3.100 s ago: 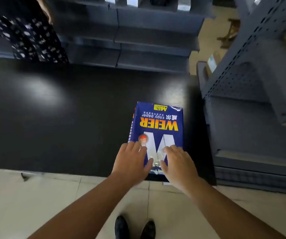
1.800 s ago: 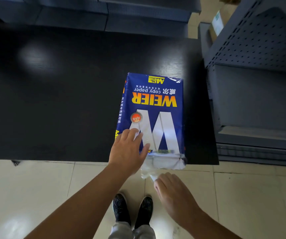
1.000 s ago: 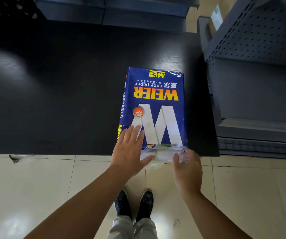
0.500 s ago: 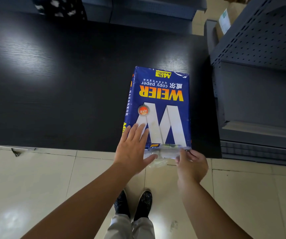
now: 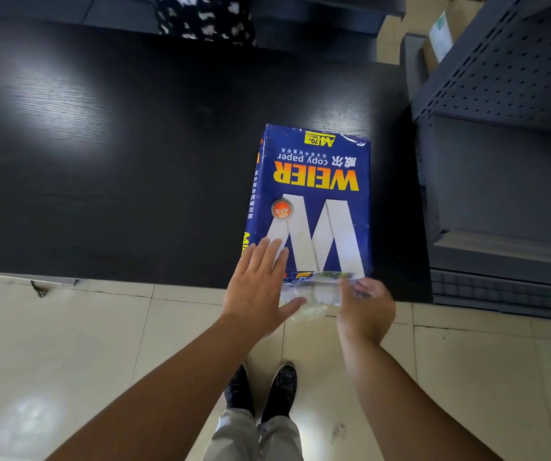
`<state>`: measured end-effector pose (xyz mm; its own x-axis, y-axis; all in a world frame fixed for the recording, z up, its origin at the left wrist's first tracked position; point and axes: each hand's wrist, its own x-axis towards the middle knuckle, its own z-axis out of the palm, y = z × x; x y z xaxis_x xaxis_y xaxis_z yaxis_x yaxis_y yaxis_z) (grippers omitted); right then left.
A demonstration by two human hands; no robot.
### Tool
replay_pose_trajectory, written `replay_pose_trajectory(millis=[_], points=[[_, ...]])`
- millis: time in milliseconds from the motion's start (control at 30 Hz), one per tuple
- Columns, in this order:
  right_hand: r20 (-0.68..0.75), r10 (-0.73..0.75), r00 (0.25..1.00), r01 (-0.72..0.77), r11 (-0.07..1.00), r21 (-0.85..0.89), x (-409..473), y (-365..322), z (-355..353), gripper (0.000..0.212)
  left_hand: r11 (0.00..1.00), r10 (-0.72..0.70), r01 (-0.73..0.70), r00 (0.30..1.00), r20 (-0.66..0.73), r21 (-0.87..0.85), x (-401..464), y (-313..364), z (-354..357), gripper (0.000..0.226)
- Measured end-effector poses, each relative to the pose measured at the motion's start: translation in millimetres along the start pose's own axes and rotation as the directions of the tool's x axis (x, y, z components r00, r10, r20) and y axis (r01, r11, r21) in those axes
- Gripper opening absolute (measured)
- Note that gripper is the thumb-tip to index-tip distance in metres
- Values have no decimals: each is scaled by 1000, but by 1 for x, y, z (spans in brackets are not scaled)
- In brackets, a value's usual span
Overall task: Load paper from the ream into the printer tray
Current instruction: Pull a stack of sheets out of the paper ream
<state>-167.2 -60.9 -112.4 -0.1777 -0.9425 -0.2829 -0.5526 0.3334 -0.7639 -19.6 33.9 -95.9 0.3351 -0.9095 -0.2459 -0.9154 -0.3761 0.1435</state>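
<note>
Ream (image 5: 314, 197): one blue wrapped pack, printed "WEIER copy paper" with a large white W and a round orange sticker, the lettering upside down to you. It lies flat on the black counter (image 5: 118, 154), towards the counter's right end, its near short end at the front edge just above the floor tiles (image 5: 68, 344).

Wrapper end (image 5: 310, 294): the near end of the pack shows clear, crinkled film, loose and hanging past the counter edge.

Your left hand (image 5: 261, 287): laid flat on the ream's near left corner, fingers (image 5: 267, 257) spread and straight, thumb out towards the film; it presses rather than grips, holding nothing.

Your right hand (image 5: 365, 304): at the near right corner of the ream, its fingers curled in on the clear film, which appears pinched between thumb and fingertips, though the glare there makes the contact hard to confirm.

Grey metal shelving (image 5: 507, 161): perforated uprights and flat shelves, standing just beside the counter's right end.

Your shoes (image 5: 261, 390): dark pair, on the tiles below the counter edge, with pale trouser legs.

Patterned dark fabric (image 5: 204, 18): at the counter's far edge, top of view.
</note>
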Motion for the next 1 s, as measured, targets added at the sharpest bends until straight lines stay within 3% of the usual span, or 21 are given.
replay_pose_trajectory(millis=[300, 433, 500, 633, 733, 1000], points=[[-5, -61, 998, 61, 996, -72, -7, 4, 4, 38, 999, -25, 25, 1000, 6, 37, -2, -2, 4, 93], [-19, -70, 997, 69, 996, -64, -9, 4, 2, 30, 998, -42, 42, 999, 5, 45, -3, -3, 5, 94], [-10, -124, 992, 123, 986, -112, -14, 6, 0, 26, 999, -39, 38, 999, 14, 35, -3, -2, 7, 93], [65, -217, 974, 225, 960, -169, -26, 10, -3, 37, 999, -28, 28, 999, 17, 20, -2, -3, 9, 92], [9, -146, 989, 146, 985, -90, -21, 7, -6, 46, 1000, -24, 24, 1000, 17, 11, -2, -4, 9, 92], [-33, 2, 999, -4, 999, -51, -13, 1, 3, 46, 1000, -20, 20, 999, 33, 9, -2, -4, 9, 92]])
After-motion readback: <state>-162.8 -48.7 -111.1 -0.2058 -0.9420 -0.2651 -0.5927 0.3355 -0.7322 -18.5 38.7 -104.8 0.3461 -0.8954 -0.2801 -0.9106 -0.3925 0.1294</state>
